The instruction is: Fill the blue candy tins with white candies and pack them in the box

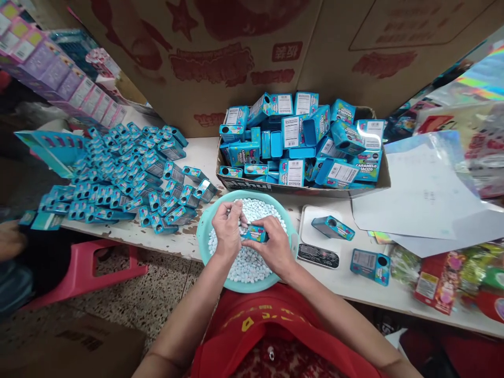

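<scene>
Over a light green basin (205, 236) of small pale candies (252, 265), my right hand (274, 245) grips a small blue candy tin (255, 233) by its ends. The tin lies tilted, its "Caramelo Macizo" label facing up. At the tin's left end is my left hand (229, 226), its fingers pinched together; what is between them is too small to make out. To the right, another blue tin (333, 228) rests on a white kitchen scale (311, 215), and one more tin (370, 266) lies on the table beside it.
Behind the basin stands a cardboard box (255, 184) heaped with blue tins. Many tins (137, 168) cover the table's left side. White sheets (421, 189) and candy bags (484, 273) lie at right. A pink stool (98, 273) and another person's hand (11, 239) are at left.
</scene>
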`<action>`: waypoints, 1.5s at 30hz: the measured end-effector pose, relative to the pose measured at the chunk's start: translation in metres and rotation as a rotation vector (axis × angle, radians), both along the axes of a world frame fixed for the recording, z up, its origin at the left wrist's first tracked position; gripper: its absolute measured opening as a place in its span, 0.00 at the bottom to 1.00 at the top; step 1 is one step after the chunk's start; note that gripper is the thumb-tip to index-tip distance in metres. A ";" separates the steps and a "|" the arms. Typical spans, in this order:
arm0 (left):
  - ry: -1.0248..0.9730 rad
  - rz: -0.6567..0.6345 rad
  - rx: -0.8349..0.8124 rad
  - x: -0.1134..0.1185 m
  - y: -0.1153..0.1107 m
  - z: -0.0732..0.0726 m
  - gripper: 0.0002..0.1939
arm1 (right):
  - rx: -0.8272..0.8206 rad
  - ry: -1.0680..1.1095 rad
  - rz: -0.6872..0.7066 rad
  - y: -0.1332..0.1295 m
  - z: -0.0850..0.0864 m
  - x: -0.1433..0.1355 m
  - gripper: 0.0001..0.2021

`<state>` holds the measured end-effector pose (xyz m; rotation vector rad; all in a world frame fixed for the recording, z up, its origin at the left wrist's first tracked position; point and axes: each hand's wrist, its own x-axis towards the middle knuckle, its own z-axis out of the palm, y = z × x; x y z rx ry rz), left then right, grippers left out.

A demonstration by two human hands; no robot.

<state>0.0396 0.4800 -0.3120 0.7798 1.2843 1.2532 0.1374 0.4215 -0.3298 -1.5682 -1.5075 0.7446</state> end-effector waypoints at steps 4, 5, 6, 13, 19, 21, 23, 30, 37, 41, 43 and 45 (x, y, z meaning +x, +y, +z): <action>-0.076 0.025 -0.051 -0.001 0.003 0.005 0.20 | -0.012 0.067 -0.001 0.002 -0.005 0.001 0.17; -0.104 0.032 -0.065 -0.003 0.005 0.008 0.20 | -0.017 0.089 -0.001 0.002 -0.005 0.001 0.17; -0.138 0.034 -0.077 -0.006 0.006 0.011 0.20 | -0.019 0.115 -0.002 0.000 -0.005 0.002 0.17; -0.325 0.066 -0.373 -0.040 0.016 -0.009 0.16 | 0.032 0.191 -0.007 -0.026 0.003 0.005 0.18; -0.364 -0.086 -0.655 -0.020 0.000 -0.041 0.16 | 0.011 0.237 -0.017 -0.062 0.005 0.015 0.17; -0.385 -0.121 -0.625 0.005 -0.004 -0.036 0.16 | 0.009 0.252 -0.074 -0.079 0.009 0.027 0.17; -0.400 -0.183 -0.592 0.038 -0.007 -0.029 0.18 | -0.003 0.252 -0.164 -0.096 0.013 0.043 0.18; -0.339 -0.438 -0.332 0.177 -0.011 -0.030 0.27 | -0.018 0.153 -0.567 -0.141 0.005 0.103 0.15; -0.140 -0.470 -0.129 0.237 -0.011 -0.054 0.26 | -0.036 0.081 -0.823 -0.164 -0.008 0.155 0.16; -0.113 -0.442 -0.054 0.239 -0.012 -0.058 0.26 | -0.081 0.078 -0.916 -0.173 -0.013 0.176 0.18; -0.125 -0.420 -0.038 0.240 -0.013 -0.056 0.26 | -0.102 0.079 -0.943 -0.175 -0.014 0.183 0.18; -0.134 -0.403 -0.032 0.240 -0.015 -0.054 0.25 | -0.111 0.085 -0.955 -0.176 -0.014 0.187 0.18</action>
